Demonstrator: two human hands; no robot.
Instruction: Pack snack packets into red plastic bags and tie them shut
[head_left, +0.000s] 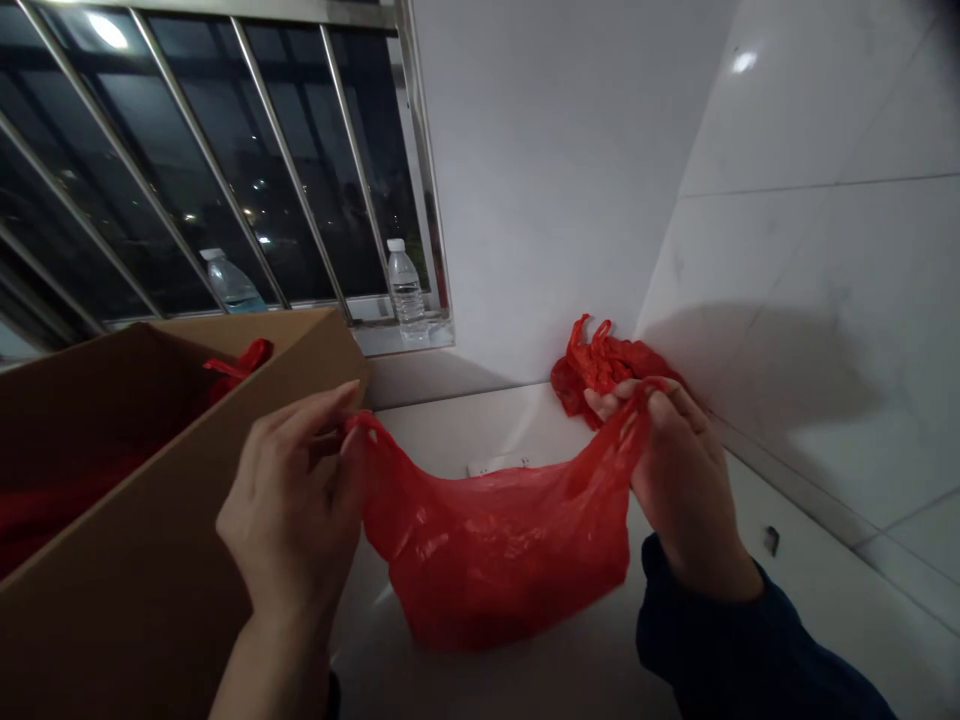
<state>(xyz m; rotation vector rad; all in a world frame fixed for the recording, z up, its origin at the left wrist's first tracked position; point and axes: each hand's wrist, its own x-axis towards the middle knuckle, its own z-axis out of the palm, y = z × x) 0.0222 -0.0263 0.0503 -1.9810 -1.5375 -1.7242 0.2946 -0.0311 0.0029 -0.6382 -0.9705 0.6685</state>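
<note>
A red plastic bag (502,560) hangs stretched between my two hands, over a white surface. My left hand (300,500) pinches its left handle between thumb and fingers. On the other side, my right hand (679,460) is closed on the right handle, with the fingertips partly behind the gathered plastic. The bag's lower part sags and looks bulky, but its contents cannot be made out. Just behind my right hand lies another crumpled red bag (589,360) against the wall corner.
At the left stands an open cardboard box (187,460) with red plastic bags inside. Two clear bottles, one (406,290) near the frame and one (232,285) further left, stand by the barred window. A white power strip (499,465) lies behind the held bag. Tiled wall (810,260) bounds the right.
</note>
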